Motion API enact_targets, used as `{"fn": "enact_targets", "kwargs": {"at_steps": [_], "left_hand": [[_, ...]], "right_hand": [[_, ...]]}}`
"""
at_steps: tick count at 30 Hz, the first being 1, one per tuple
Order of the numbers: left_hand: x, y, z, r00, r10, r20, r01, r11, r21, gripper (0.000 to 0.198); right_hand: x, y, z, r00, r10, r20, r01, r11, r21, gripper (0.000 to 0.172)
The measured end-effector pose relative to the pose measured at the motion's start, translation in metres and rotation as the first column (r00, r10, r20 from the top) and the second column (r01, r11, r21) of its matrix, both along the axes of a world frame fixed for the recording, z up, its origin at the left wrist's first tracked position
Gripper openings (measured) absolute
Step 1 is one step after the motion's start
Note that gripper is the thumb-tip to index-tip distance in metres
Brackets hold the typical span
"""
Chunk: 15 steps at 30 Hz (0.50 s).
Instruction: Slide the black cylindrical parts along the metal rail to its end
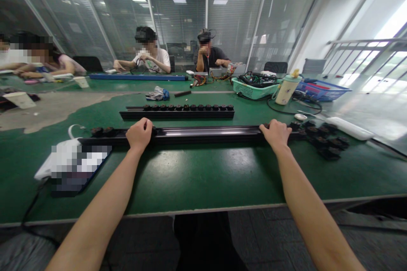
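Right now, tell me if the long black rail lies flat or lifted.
Flat: rail rests on the green table, left hand and right hand gripping it.

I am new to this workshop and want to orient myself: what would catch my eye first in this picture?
First, the long black rail lying across the green table, gripped by the left hand and the right hand toward its ends. Behind it lies a second rail carrying a row of black knobs, and loose black knobs sit at the right end.
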<state>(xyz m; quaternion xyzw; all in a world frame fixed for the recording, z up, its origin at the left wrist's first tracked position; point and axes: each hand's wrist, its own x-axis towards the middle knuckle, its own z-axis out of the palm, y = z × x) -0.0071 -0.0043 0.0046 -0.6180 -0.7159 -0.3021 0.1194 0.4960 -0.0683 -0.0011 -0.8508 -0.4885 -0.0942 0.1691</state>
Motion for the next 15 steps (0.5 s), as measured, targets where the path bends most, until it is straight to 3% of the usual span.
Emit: {"fn": "enact_targets", "kwargs": {"at_steps": [15], "left_hand": [[-0.0026, 0.0029, -0.0034, 1.0, -0.017, 0.003, 0.017, 0.999, 0.028, 0.039]], "right_hand": [[0.0038, 0.0013, -0.0017, 1.0, -0.017, -0.005, 0.017, 1.0, -0.023, 0.045]]}}
